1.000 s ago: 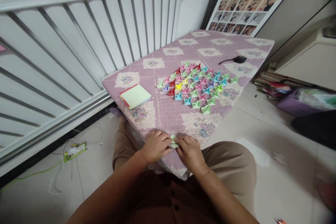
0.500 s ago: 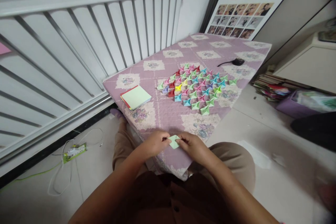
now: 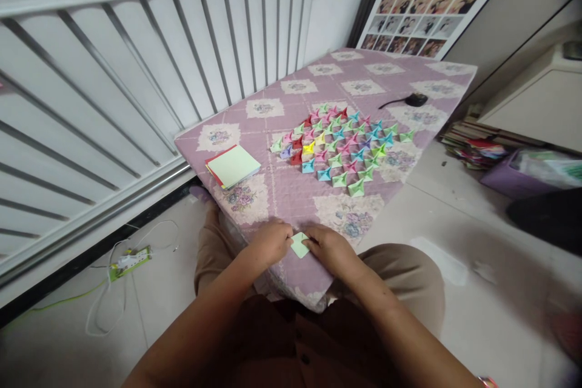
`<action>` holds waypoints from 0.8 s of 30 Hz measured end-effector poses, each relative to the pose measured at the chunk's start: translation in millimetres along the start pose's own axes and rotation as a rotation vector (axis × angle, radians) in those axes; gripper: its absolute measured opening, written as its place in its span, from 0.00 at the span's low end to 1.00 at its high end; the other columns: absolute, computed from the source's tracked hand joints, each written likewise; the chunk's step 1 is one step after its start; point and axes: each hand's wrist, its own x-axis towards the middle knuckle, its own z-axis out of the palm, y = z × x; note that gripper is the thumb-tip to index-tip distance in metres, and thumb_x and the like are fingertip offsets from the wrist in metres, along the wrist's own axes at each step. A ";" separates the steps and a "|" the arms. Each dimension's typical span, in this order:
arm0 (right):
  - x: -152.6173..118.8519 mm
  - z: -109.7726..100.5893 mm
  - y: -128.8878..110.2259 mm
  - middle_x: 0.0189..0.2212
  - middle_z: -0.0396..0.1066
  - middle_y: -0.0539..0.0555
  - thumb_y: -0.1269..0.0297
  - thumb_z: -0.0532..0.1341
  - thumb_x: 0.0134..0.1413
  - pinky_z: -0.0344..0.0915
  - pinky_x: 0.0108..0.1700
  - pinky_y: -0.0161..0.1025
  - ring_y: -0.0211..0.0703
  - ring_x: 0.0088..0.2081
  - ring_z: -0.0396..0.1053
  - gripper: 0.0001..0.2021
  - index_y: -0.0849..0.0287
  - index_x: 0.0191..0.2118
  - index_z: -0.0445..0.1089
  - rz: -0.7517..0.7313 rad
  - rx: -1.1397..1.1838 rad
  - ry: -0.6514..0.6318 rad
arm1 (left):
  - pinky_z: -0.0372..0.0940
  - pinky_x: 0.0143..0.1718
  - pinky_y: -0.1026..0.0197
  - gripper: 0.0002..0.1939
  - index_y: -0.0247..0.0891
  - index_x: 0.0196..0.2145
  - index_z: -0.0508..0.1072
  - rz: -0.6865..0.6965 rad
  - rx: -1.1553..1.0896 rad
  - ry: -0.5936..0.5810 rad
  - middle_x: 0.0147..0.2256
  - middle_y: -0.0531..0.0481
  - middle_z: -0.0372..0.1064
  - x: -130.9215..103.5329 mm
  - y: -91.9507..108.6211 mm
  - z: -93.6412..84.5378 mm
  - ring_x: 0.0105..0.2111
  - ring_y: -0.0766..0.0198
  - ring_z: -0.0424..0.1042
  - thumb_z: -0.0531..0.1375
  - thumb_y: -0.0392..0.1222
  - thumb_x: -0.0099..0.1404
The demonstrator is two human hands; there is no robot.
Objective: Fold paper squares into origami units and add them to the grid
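A small square of folded pale green paper (image 3: pixel 299 245) lies between my two hands, close to the near corner of the table. My left hand (image 3: pixel 271 241) pinches its left corner, fingers curled in. On the opposite side, my right hand (image 3: pixel 331 250) grips the right corner between thumb and fingers. Past the hands, rows of small folded paper pieces (image 3: pixel 335 160) in green, pink, red, blue and yellow stand on the cloth. To the left rests a stack of square paper sheets (image 3: pixel 234 166), pale green on top with red and yellow edges showing.
A purple floral cloth (image 3: pixel 291 194) covers the table. A black object with a thin tail (image 3: pixel 414 99) lies toward the far right. Along the left runs a white radiator (image 3: pixel 136 73); a power strip (image 3: pixel 130 261) with cords is on the floor. A photo board (image 3: pixel 422 12) leans behind.
The folded paper has shifted very slightly left between my hands, and both hands still hold it. The view has tilted a little; the things on the table look unmoved.
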 end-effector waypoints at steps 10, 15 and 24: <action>-4.1 1.0 10.1 0.30 0.68 0.53 0.69 0.56 0.56 0.64 0.36 0.36 0.41 0.34 0.67 0.06 0.57 0.31 0.68 -0.099 -0.014 0.029 | 0.60 0.42 0.61 0.05 0.40 0.36 0.70 0.097 -0.003 0.022 0.38 0.50 0.68 -0.6 -0.3 1.0 0.41 0.60 0.66 0.54 0.37 0.64; -6.9 2.9 11.6 0.30 0.68 0.53 0.68 0.55 0.58 0.64 0.37 0.37 0.41 0.34 0.67 0.06 0.57 0.32 0.69 -0.147 -0.049 0.069 | 0.60 0.41 0.61 0.08 0.41 0.37 0.71 0.114 0.039 0.021 0.38 0.50 0.67 -3.9 -1.4 4.1 0.40 0.61 0.66 0.52 0.38 0.66; -17.8 13.3 15.0 0.29 0.66 0.53 0.67 0.53 0.61 0.63 0.38 0.38 0.43 0.35 0.64 0.10 0.57 0.29 0.67 -0.247 -0.370 0.133 | 0.60 0.39 0.59 0.12 0.40 0.38 0.72 0.196 0.252 0.111 0.38 0.48 0.66 -13.8 -4.6 18.8 0.39 0.59 0.64 0.49 0.40 0.69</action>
